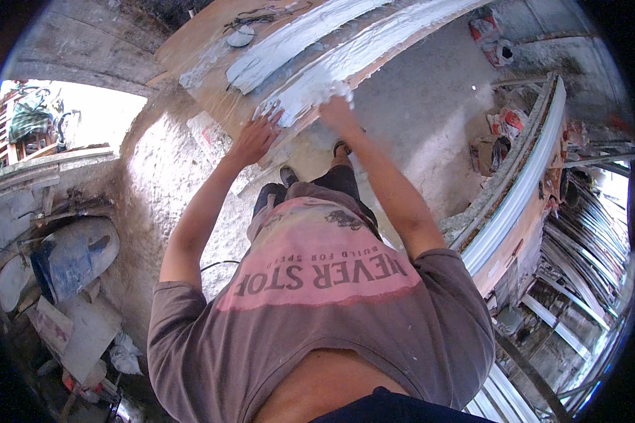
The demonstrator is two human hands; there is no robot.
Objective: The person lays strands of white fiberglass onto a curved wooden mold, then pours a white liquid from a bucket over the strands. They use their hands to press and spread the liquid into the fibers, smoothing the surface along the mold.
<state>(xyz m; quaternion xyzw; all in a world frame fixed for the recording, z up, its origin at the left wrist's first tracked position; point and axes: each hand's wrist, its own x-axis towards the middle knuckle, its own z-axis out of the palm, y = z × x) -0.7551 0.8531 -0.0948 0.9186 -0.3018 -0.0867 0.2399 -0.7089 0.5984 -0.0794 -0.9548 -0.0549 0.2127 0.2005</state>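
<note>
Dusty concrete floor and rough walls surround a wooden board [212, 35] that carries long curved plaster mouldings [346, 60]. At the near end of the wet white moulding, the left hand [252, 139] lies flat with fingers spread, palm down on the plaster's edge. The right hand [337, 113] sits just beside it on the same end; its fingers are buried in plaster, so their set cannot be told. Smoothing here seems best done with light, even pressure. Both arms reach straight forward from the shoulders, elbows nearly extended. Right of the board, more curved mouldings [522, 190] lean stacked.
</note>
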